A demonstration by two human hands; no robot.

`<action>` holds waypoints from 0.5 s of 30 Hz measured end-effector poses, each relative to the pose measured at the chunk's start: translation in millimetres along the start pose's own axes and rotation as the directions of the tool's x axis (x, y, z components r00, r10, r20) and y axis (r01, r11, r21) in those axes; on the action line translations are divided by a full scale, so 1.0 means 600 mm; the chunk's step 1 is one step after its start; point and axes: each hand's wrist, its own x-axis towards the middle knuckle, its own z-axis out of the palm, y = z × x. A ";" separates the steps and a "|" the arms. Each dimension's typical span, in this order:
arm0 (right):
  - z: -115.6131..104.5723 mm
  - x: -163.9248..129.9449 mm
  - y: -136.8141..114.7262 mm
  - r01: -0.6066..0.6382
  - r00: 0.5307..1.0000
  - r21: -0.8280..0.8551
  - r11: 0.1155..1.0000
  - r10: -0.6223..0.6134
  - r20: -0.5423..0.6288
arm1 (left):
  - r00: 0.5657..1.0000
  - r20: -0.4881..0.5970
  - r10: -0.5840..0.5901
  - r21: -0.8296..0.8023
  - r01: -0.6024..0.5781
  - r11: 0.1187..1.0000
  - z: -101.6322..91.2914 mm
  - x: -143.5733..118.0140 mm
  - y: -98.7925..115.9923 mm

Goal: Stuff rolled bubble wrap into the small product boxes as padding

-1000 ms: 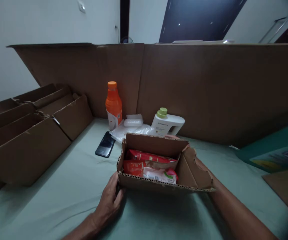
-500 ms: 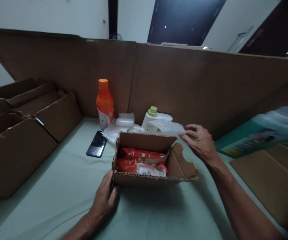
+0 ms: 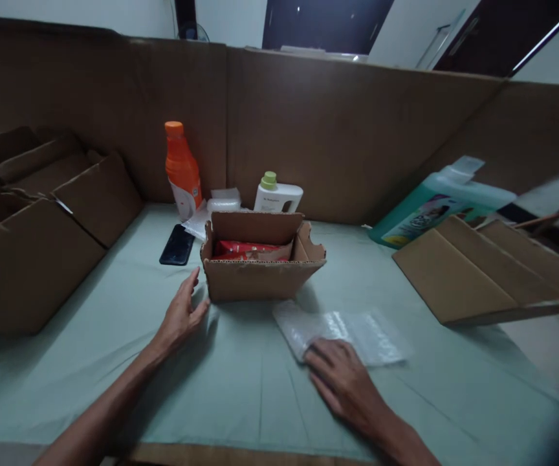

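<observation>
The pale green cloth-covered desk (image 3: 241,395) is being used; on it the small open brown cardboard box (image 3: 260,275) is now being released by the left hand (image 3: 180,317), fingers apart, while the clear bubble-wrap sheet (image 3: 352,330), newly laid down, is being pressed flat by the right hand (image 3: 345,382), fingers spread

Two bare hands are seen, a left hand (image 3: 181,315) and a right hand (image 3: 341,377). One small open cardboard box (image 3: 260,262) is counted, with red snack packets (image 3: 246,250) inside whose number cannot be told. Three bottles are counted: one orange plastic bottle (image 3: 181,169), one white bottle with a green cap (image 3: 276,193), and one large teal bottle (image 3: 437,202). One flat sheet of clear bubble wrap (image 3: 345,332) and one black phone (image 3: 177,244) are seen.
</observation>
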 end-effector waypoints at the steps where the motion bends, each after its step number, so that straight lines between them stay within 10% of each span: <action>1: 0.004 -0.010 -0.013 0.015 0.999 0.092 0.996 -0.019 0.042 | 1.000 0.016 -0.009 0.001 0.009 1.000 -0.008 -0.001 0.005; 4: -0.009 0.000 -0.017 -0.159 0.986 0.269 0.950 0.165 0.000 | 0.999 0.048 -0.023 -0.011 0.023 1.000 -0.019 0.000 0.021; 8: -0.005 0.098 0.030 -0.441 0.860 0.483 0.757 0.511 -0.015 | 0.998 0.057 0.001 -0.112 0.006 0.994 0.004 0.013 0.038; 15: 0.069 0.219 0.093 -0.496 0.833 0.599 0.629 0.539 0.124 | 1.000 -0.024 -0.005 -0.136 0.001 0.991 0.051 0.090 0.040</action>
